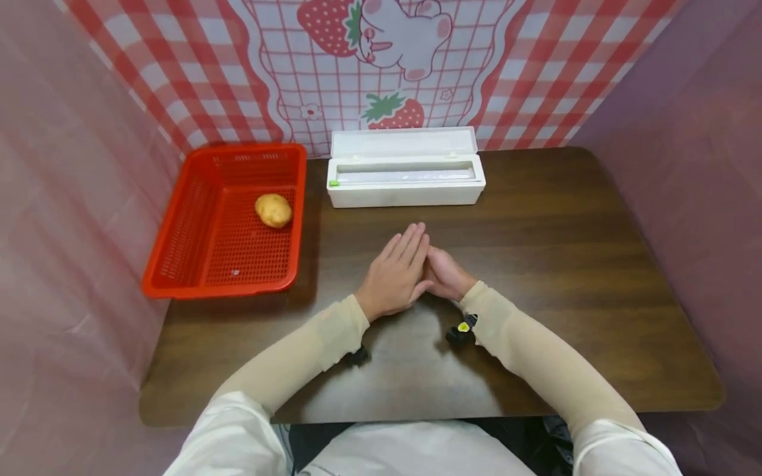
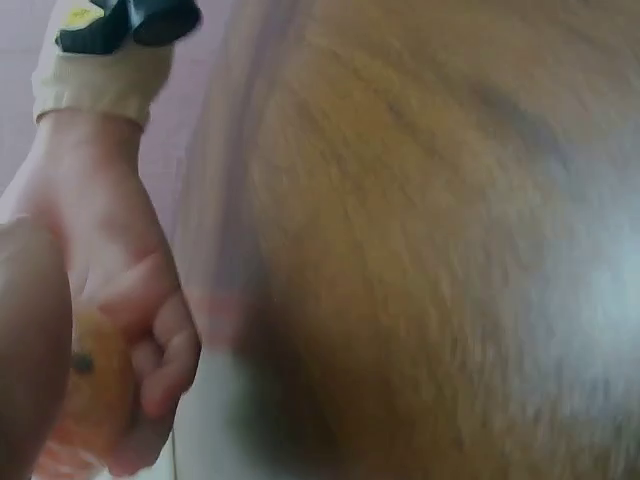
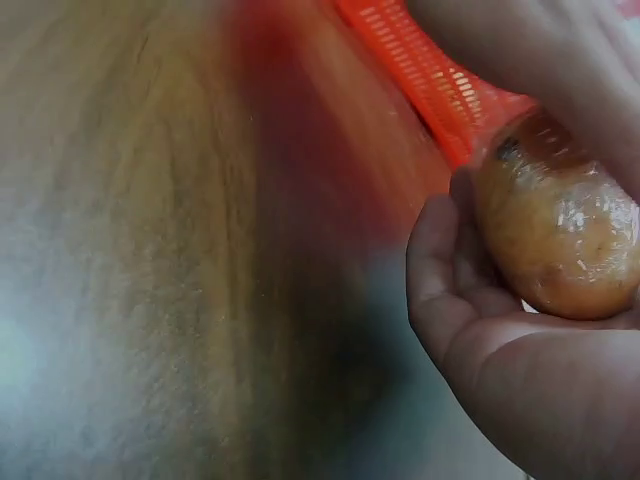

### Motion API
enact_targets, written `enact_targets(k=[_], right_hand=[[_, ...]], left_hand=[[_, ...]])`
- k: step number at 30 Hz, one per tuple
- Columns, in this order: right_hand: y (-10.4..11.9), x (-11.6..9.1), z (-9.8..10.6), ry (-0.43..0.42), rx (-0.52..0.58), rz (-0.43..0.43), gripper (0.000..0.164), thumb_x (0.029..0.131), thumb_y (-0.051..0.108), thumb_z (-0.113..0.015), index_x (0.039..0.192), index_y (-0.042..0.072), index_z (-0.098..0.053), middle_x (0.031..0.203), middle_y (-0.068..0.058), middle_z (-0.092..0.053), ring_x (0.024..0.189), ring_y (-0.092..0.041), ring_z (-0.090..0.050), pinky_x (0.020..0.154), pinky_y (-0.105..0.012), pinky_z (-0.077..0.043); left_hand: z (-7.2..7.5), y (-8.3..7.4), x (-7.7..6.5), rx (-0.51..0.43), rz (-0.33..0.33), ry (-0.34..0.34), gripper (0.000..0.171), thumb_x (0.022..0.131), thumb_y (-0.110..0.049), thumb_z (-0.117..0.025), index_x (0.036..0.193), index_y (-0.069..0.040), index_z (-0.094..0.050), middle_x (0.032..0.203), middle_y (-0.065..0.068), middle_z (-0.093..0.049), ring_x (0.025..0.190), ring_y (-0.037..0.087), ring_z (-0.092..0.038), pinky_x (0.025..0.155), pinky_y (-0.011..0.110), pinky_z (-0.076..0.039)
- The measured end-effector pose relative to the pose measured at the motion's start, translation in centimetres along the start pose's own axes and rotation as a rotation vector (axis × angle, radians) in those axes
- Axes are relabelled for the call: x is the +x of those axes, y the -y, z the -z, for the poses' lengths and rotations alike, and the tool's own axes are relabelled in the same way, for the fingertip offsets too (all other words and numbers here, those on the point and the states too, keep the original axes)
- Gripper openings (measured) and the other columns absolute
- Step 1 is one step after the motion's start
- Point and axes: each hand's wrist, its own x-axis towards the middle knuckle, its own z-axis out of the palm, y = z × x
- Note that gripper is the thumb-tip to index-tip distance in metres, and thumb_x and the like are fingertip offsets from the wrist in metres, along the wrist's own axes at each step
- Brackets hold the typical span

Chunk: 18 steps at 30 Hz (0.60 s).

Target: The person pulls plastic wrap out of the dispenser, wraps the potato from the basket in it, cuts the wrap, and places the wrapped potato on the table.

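A potato [image 3: 565,235] with a shiny, clear film over its skin sits between my two hands. My right hand [image 1: 448,274] cups it from below, its fingers curled round the side, as the right wrist view shows. Over the top lies my left hand [image 1: 395,274], its fingers straight and close together. In the head view the left hand hides this potato; the left wrist view catches part of the potato [image 2: 100,385] in the right palm. Both hands are above the middle of the table.
To the left stands a red plastic basket [image 1: 223,291] with another potato [image 1: 273,210] and a small pale scrap [image 1: 235,272] in it. Behind the hands is a white cling film box [image 1: 407,196], lid [image 1: 405,141] raised, a roll [image 1: 411,176] inside. The wooden table [image 1: 565,264] extends rightward.
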Motion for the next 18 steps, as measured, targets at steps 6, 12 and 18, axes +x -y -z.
enact_targets(k=[6, 12, 18], right_hand=[[0.2, 0.3, -0.5, 0.068, -0.067, 0.043, 0.080, 0.101, 0.063, -0.014, 0.161, 0.015, 0.010, 0.169, 0.001, 0.007, 0.153, -0.018, 0.005, 0.122, -0.038, 0.002], [-0.3, -0.5, -0.2, 0.070, -0.066, 0.022, 0.079, 0.104, 0.057, -0.019, 0.159, 0.012, 0.015, 0.166, -0.002, 0.021, 0.150, -0.019, 0.019, 0.120, -0.037, 0.010], [-0.8, -1.1, 1.1, 0.139, -0.137, -0.018, 0.062, 0.111, 0.034, -0.019, 0.160, 0.007, 0.009, 0.167, -0.012, -0.001, 0.149, -0.019, -0.018, 0.117, -0.033, -0.023]], left_hand=[[0.5, -0.3, 1.0, 0.039, 0.138, 0.040, 0.100, 0.095, -0.071, -0.043, 0.156, 0.006, -0.025, 0.162, 0.028, -0.018, 0.152, 0.039, -0.015, 0.120, 0.055, -0.016], [0.5, -0.1, 1.6, 0.022, 0.203, 0.192, 0.108, 0.089, -0.081, -0.041, 0.158, 0.000, -0.025, 0.158, 0.025, -0.033, 0.133, 0.042, -0.046, 0.101, 0.054, -0.046], [0.2, 0.9, 1.9, -0.054, 0.170, 0.301, 0.116, 0.085, -0.086, -0.040, 0.159, 0.001, -0.020, 0.132, 0.018, -0.054, 0.094, 0.028, -0.059, 0.065, 0.036, -0.055]])
